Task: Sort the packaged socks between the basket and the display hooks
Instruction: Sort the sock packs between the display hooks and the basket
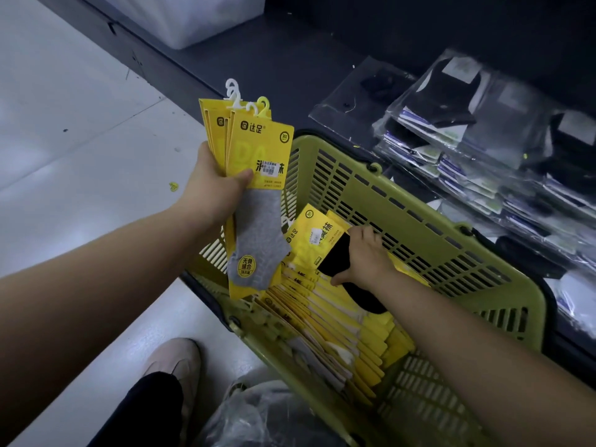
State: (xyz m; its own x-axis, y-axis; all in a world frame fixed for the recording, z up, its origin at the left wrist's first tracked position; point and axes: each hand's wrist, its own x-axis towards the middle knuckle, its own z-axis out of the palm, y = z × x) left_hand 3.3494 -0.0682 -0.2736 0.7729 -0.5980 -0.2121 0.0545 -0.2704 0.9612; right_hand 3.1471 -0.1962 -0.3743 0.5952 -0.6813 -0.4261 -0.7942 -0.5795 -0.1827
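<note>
Green plastic basket (419,240) holds yellow sock packs (338,324). Above its rim, the left hand (213,185) grips a fanned grey-sock bundle (251,140), hangers (245,103) up, probably ready for hooks; inside it, the right hand (364,256) pinches a black-sock pack (333,256).

The left forearm (96,269) and right forearm (483,343) are bare as far up as they show, down to the left hand (213,185) and right hand (364,256), and lower down a black trouser leg (145,411) covers the top of a pale beige shoe (174,366) with a soft, rounded toe.
</note>
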